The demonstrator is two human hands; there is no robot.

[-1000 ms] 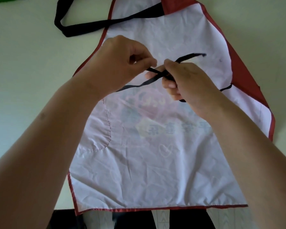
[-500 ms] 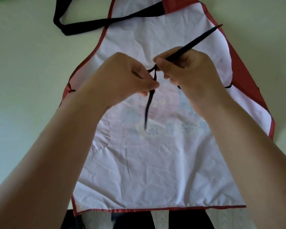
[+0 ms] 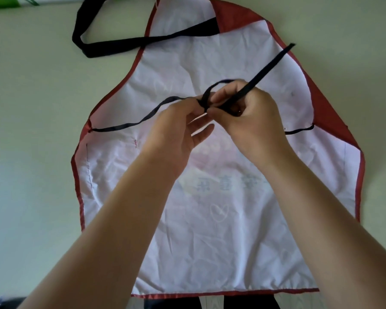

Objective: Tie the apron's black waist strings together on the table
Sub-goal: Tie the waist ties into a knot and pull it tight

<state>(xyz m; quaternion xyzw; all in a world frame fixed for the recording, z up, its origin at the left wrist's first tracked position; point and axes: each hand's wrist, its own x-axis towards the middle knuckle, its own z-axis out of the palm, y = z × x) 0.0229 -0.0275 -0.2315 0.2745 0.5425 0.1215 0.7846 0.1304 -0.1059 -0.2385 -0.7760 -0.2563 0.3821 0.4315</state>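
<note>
Since half a second ago the short dangling end that hung down below the hands is gone, and a small loop now arches up above the fingers instead — the long end still points toward the upper right of the frame. Only one view, the head camera: the apron [image 3: 221, 230] lies flat on the pale table [image 3: 31, 85], white side up with red edging, filling the middle of the frame. Its black neck strap [image 3: 112, 44] sits at the upper left. The left waist string [image 3: 129, 124] runs from the apron's left edge up to the hands, and the right waist string [image 3: 299, 131] only shows as a short bit at the right edge. Left hand [image 3: 178, 128] has thumb and forefinger pinching the strings at the crossing, other fingers loosely spread below. Right hand [image 3: 252, 117] is curled, fingertips pinched on the string right beside the left hand's pinch — both just above centre of the frame.
</note>
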